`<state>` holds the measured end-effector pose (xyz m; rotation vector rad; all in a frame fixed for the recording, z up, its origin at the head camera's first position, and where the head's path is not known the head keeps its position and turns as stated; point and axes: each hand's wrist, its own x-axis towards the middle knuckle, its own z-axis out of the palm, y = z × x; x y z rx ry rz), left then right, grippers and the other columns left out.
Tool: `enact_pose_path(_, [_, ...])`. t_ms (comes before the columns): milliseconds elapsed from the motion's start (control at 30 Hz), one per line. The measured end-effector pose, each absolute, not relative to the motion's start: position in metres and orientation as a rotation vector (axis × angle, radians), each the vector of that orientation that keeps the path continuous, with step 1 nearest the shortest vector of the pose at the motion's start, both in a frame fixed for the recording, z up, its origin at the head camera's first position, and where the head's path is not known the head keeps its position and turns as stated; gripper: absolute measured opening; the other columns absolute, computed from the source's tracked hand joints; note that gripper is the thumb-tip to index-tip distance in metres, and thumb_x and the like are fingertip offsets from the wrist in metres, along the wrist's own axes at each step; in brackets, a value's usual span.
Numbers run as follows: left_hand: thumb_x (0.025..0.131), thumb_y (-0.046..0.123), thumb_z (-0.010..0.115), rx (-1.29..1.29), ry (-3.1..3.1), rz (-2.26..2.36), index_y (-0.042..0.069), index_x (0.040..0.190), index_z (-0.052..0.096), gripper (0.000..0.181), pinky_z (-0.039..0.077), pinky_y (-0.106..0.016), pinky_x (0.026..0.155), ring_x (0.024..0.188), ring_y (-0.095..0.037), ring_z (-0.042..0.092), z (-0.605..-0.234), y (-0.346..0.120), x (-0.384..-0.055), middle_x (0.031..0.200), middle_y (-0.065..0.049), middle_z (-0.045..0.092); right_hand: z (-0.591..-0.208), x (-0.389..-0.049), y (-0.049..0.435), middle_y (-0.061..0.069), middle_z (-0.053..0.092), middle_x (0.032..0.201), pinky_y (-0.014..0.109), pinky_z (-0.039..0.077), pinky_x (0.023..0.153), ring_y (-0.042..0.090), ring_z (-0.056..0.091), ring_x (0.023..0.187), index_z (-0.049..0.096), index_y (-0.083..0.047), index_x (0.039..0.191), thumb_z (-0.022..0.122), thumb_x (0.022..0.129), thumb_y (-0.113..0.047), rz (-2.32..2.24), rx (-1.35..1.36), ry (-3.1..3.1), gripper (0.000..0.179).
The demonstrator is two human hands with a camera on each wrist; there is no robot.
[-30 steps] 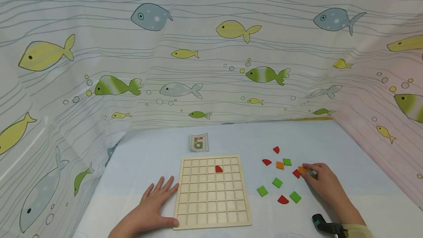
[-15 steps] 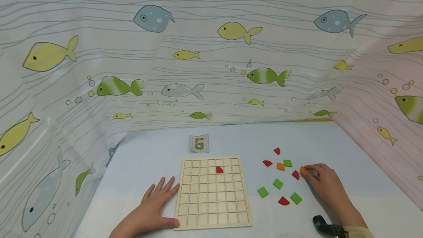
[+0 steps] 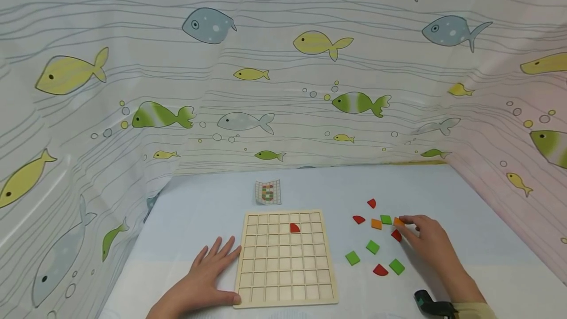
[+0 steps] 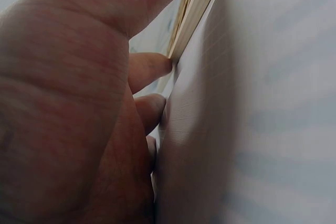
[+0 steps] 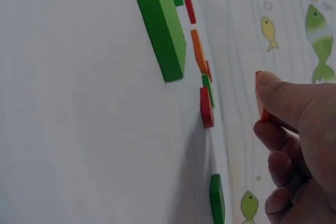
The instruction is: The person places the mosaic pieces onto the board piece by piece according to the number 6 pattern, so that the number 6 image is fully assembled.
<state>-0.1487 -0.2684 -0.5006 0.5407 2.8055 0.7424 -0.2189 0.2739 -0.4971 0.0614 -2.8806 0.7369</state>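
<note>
My right hand (image 3: 427, 240) pinches an orange square tile (image 3: 398, 221) between thumb and forefinger. In the right wrist view the orange tile (image 5: 260, 97) is held up off the tabletop. A red quarter-circle tile (image 3: 396, 235) lies just below that hand. My left hand (image 3: 205, 277) rests with spread fingers against the left edge of a wooden grid board (image 3: 236, 279); its thumb touches the near left corner. One red quarter-circle tile (image 3: 294, 228) sits in a cell of the board's second row. The left wrist view shows fingertips against the board's side (image 4: 191, 24).
Several loose tiles lie right of the board, among them a green square (image 3: 352, 258), another orange square (image 3: 376, 224) and a red quarter circle (image 3: 380, 270). A small pattern card (image 3: 267, 192) lies behind the board. A fish-print curtain (image 3: 283, 87) surrounds the table.
My right hand has lifted the orange tile and shifted it slightly left and up in the head view, beside a green tile. The left hand stays in place.
</note>
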Motion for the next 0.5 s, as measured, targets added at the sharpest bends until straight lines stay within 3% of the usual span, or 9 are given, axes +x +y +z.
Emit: enact_pose_path(500, [0.069,0.070,0.075,0.536,2.802,0.745,0.012,0.152,0.041,0.107,0.003,-0.069,0.110,0.147,-0.046,0.006,-0.500,-0.268,-0.148,0.161,-0.014,0.023,-0.485,-0.230,0.228,0.012,0.066,0.118,0.056,0.052,0.089,0.036,0.056,0.111,0.072,-0.008,0.118,0.076,0.089,-0.031,0.828,0.233,-2.879,0.036])
